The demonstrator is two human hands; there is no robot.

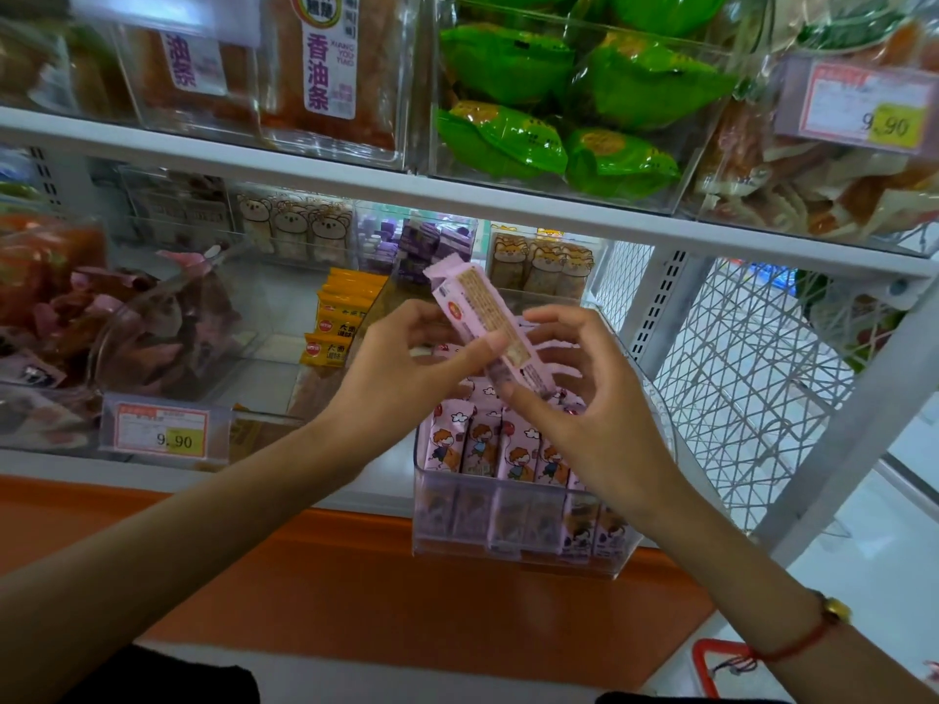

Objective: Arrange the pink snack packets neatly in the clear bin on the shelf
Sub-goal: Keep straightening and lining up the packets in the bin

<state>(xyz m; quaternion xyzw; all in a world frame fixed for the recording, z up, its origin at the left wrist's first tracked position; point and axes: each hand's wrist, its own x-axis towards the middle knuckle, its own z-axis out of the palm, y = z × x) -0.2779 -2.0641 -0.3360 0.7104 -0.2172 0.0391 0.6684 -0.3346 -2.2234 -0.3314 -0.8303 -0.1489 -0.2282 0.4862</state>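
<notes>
Pink packet (482, 317) pinched between both hands (500, 378)

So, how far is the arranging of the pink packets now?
Partly done. A row of pink packets already stands upright at the front of the clear bin. In hand: the left hand and right hand hold one pink packet above the bin. Left: placing it; loose packets behind need straightening.

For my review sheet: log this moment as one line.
hands: left and right pinch one packet | packet: tilted above bin | bin: front row upright
</notes>
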